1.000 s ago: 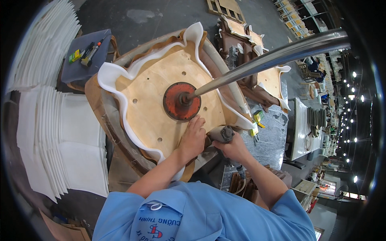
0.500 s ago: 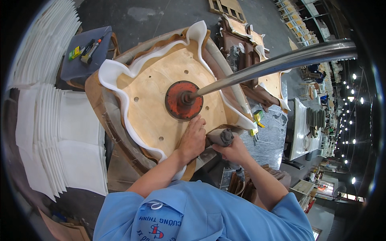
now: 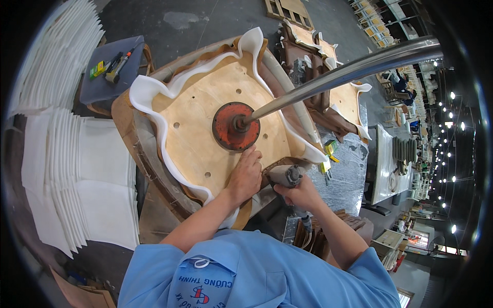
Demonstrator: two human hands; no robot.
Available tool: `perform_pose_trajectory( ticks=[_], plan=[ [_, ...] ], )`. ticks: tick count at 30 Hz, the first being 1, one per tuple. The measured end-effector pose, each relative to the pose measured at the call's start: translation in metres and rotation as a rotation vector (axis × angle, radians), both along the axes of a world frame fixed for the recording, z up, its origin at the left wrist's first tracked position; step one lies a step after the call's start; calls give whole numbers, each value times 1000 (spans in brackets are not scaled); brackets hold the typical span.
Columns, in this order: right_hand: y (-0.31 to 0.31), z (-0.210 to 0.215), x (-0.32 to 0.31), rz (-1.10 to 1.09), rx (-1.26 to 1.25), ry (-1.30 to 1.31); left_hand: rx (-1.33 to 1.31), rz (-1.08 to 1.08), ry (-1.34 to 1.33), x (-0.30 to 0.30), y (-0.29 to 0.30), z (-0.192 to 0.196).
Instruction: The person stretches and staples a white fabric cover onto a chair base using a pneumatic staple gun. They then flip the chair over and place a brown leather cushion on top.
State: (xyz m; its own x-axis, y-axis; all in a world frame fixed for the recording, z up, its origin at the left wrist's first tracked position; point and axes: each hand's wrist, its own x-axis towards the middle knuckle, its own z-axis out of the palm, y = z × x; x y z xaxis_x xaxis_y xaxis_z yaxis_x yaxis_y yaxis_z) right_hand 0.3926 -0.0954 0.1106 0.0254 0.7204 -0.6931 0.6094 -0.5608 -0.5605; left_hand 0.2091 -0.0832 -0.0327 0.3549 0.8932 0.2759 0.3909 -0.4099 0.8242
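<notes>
Plywood seat base (image 3: 205, 128) on the work stand, clamped under a red press disc (image 3: 235, 126) | my left hand (image 3: 245, 176) flat, pinning the edge | my right hand (image 3: 300, 192) gripping the pneumatic stapler (image 3: 285, 176) | step: likely stapling cover; next needs nose at rim.

- Our left hand (image 3: 245, 174) lies palm down, fingers together and stretched forward, thumb tucked beside them.
- Left forearm bare, running up from lower left, wrist straight.
- Our right hand (image 3: 302, 192) is curled into a closed grip, knuckles up.
- Right forearm bare, elbow bent low at right.
- Hands close together, not touching.
</notes>
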Motion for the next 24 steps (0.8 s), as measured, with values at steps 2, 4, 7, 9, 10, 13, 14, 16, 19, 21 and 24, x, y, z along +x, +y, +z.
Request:
perform_pose_trajectory(
  ticks=[2,4,7,9,10,13,14,16,19,21,24],
  plan=[
    [0,-3,-1,25,-16,-27,-6,6,-12,2,-1,1],
    [1,-5,-3,45,-23,-41,-6,9,-17,2,-1,-1],
    [3,-6,-8,66,-6,-34,-12,16,-42,4,-3,-3],
    [5,-6,-10,89,22,-19,16,20,-55,4,-3,-5],
    [6,-7,-11,79,19,-20,48,21,-56,3,-1,-7],
    [9,-8,-10,56,25,-9,-29,-7,-207,-8,6,-4],
    [9,-7,-9,60,27,0,-83,-21,-281,-14,7,-2],
    [8,-7,-2,30,27,25,-181,97,-245,-30,-5,7],
    [-1,-8,3,-13,28,58,-324,169,-226,-57,-26,23],
    [-3,-4,-2,19,32,33,-390,167,-234,-69,-40,34],
    [-2,-4,-9,62,-9,17,-432,140,-264,-77,-61,47]
  ],
)
